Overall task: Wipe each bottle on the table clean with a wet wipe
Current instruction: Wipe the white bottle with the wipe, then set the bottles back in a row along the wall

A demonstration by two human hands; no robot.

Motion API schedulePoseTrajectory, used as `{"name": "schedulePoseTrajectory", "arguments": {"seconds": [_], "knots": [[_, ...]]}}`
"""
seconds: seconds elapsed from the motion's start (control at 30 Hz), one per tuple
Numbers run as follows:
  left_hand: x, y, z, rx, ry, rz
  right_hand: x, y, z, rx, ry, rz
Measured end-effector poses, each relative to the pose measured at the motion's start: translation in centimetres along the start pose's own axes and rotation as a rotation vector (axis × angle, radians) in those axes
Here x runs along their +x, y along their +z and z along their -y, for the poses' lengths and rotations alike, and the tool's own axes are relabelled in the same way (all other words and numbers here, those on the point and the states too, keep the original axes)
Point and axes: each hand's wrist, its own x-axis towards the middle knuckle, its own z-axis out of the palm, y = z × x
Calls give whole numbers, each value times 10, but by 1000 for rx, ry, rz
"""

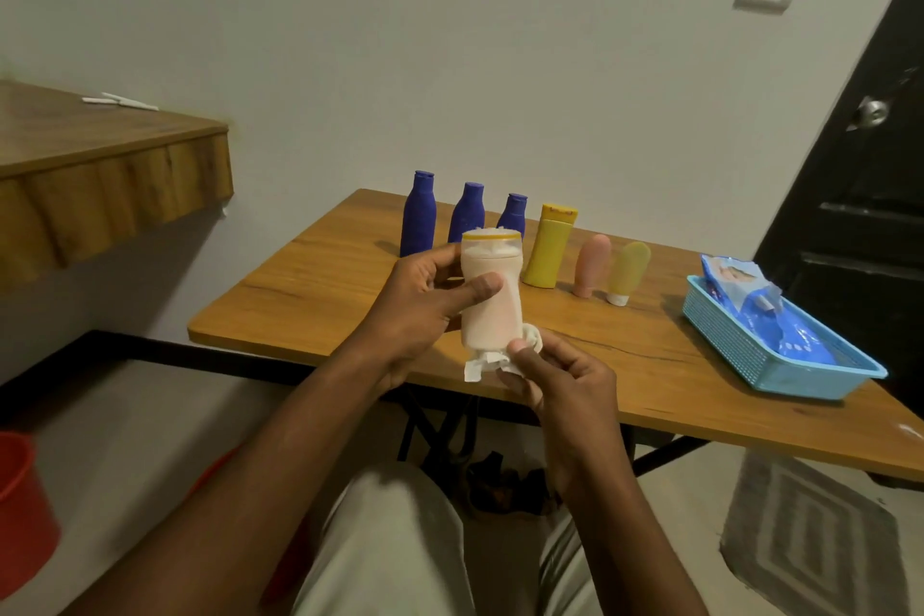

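My left hand (422, 310) grips a pale cream bottle (491, 310) with a yellow-rimmed end, held upright above the table's near edge. My right hand (562, 378) presses a crumpled white wet wipe (487, 363) against the bottle's lower end. On the wooden table (310, 295) behind stand three blue bottles (418, 215) (467, 210) (514, 214), a yellow bottle (550, 248), a pink tube (591, 265) and a pale yellow tube (627, 271), all in a row near the wall.
A light blue basket (740, 350) holding a blue wet-wipe pack (750, 300) sits at the table's right. A wooden shelf (100, 165) juts out at the left. A dark door (860, 215) is at the right, a red bucket (22, 510) on the floor at the left.
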Motion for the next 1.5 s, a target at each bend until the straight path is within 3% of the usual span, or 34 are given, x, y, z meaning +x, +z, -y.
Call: {"name": "schedulePoseTrajectory", "arguments": {"seconds": [0.23, 0.5, 0.97, 1.5], "knots": [[22, -32, -29, 60, 55, -121, 27, 31, 27, 130, 0, 48], [88, -96, -46, 218, 8, -139, 100, 85, 43, -52, -82, 106], [182, -200, 14, 401, -221, -68, 174, 132, -17, -173, 6, 116], [208, -212, 60, 314, -299, -90, 210, 150, -40, -203, 52, 117]]}}
